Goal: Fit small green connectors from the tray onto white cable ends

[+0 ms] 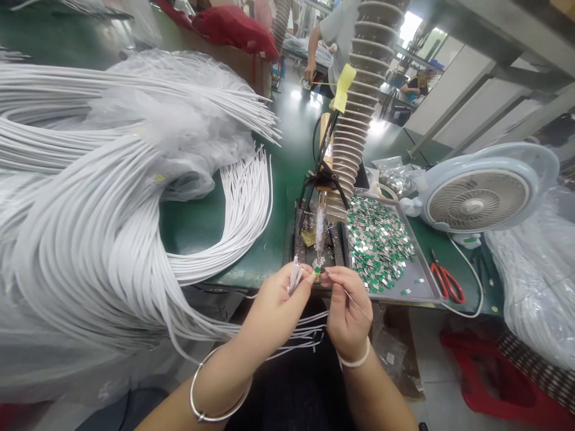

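My left hand (276, 305) is closed around several white cables (295, 278), their stripped ends pointing up. At its fingertips a small green circuit board (317, 271) shows right under the tip of a soldering iron (320, 224), which is fixed in a stand with its tip down. Between the fingers of my right hand (348, 311) runs a thin solder wire (356, 303), its front end close to the board. Exactly where wire, board and iron tip touch is too small to tell. Below my hands hang more cable ends (309, 335).
Large bundles of white cable (90, 239) cover the left side. A grey tray (426, 286) of small circuit boards stands right of the iron. Red-handled pliers (447, 282) and a fan (476, 191) are beyond it. A ribbed hose (371, 72) hangs above; a person (341, 36) works behind.
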